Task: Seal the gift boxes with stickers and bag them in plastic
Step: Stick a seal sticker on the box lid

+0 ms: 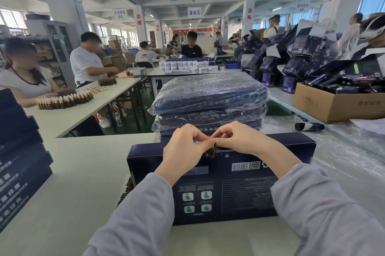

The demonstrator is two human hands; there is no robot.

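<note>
Standing apparently on its long edge at six o'clock, the navy gift box (270,164) is kept with its flap seam upward, so a small dark-gold sticker (211,151) is pinched over this seam by curled fingertips of the left hand (183,148) and right hand (239,141). Bagged boxes (208,93) are stacked just behind, at twelve o'clock
</note>
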